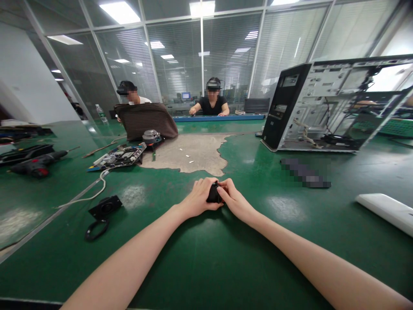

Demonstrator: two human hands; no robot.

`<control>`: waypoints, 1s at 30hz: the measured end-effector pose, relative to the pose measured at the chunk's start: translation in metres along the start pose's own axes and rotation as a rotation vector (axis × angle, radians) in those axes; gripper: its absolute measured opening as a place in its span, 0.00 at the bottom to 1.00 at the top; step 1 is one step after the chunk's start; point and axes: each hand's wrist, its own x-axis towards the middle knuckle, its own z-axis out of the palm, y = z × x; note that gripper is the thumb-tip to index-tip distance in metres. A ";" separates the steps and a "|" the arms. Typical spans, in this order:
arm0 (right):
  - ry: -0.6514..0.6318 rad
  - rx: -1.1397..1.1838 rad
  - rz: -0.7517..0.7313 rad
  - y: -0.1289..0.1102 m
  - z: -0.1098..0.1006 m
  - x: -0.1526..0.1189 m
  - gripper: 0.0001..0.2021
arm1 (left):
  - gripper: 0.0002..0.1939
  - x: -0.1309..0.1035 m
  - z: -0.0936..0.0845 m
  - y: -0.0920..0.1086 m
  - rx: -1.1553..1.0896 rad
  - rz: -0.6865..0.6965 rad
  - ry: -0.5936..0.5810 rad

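A small black part (pixel 213 193), boxy in outline, sits between my two hands just above the green table; its exact kind does not show. My left hand (pixel 201 194) wraps round its left side, thumb below and fingers over the top. From the right, my right hand (pixel 232 196) pinches it, with the thumb against its face. The fingers cover much of the part. Left of my hands lie a black square-framed part with a round centre (pixel 106 207) and a black ring (pixel 97 229), near each other on the table.
An opened computer case (pixel 290 107) stands at the back right. A white object (pixel 387 209) lies at the right. To the left are a circuit board assembly (pixel 119 157), a pale cable (pixel 102 183) and a power drill (pixel 40 163). Two people sit across the table, one behind a brown cover (pixel 145 120).
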 end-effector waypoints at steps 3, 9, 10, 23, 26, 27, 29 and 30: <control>-0.013 -0.084 -0.039 -0.002 0.000 0.000 0.07 | 0.30 0.001 0.001 -0.001 -0.007 0.000 0.002; -0.031 -0.180 -0.125 -0.006 -0.004 -0.006 0.06 | 0.30 0.001 0.003 -0.001 -0.006 -0.006 0.001; -0.032 -0.179 -0.134 -0.006 -0.004 -0.006 0.06 | 0.30 0.001 0.003 -0.002 -0.006 -0.007 -0.001; 0.014 -0.041 0.037 0.000 -0.001 0.006 0.06 | 0.31 0.001 0.003 -0.001 -0.019 -0.009 0.011; -0.013 -0.053 -0.022 -0.004 -0.003 0.001 0.05 | 0.31 0.001 0.001 0.000 -0.014 -0.005 0.008; -0.023 -0.065 -0.047 -0.006 -0.004 -0.001 0.04 | 0.31 0.001 0.001 0.000 -0.011 -0.004 0.006; -0.039 -0.080 -0.082 -0.007 -0.006 -0.003 0.04 | 0.31 0.001 0.001 0.000 -0.005 -0.005 0.006; -0.047 -0.076 -0.090 -0.008 -0.006 -0.004 0.04 | 0.31 0.001 0.001 -0.001 -0.003 -0.006 0.005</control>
